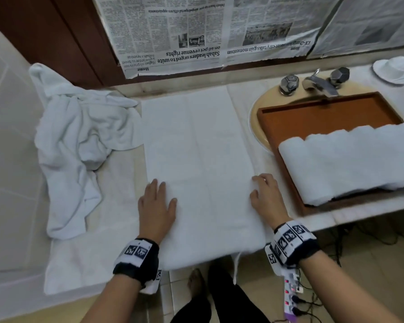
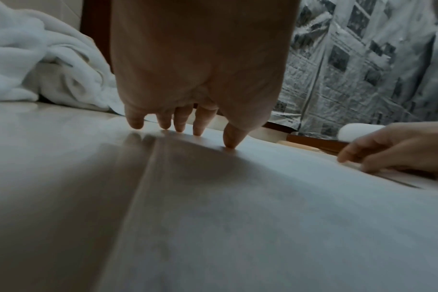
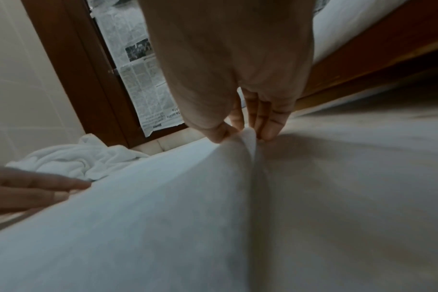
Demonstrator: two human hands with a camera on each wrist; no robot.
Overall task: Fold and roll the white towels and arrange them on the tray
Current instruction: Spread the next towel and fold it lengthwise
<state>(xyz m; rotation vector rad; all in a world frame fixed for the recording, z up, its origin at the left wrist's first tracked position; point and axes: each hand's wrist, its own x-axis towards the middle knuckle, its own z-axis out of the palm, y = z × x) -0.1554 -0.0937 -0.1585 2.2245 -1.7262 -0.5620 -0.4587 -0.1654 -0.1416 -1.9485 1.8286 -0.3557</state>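
The flat towel [image 1: 196, 159] is lying on the table [image 1: 117, 173], left of the tray [image 1: 317, 115] that is carrying rolled towels [image 1: 350, 157]. The left hand [image 1: 156, 207] is pressing its near left part with fingers straight, grasping nothing. The right hand [image 1: 266, 195] is pinching the towel's right edge; its grip is thumb against fingers [image 3: 269, 126], cloth between. Risk, as judged: the one-sided pinch could drag the layers askew, and the near edge overhanging the table could slip. Crumpled towels [image 1: 75, 145] are waiting beyond the left hand.

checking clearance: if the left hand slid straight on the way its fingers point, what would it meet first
Likely nothing soon: the left hand lies flat on the towel, fingers pointing along it toward the newspaper on the back wall. Only towel lies ahead.
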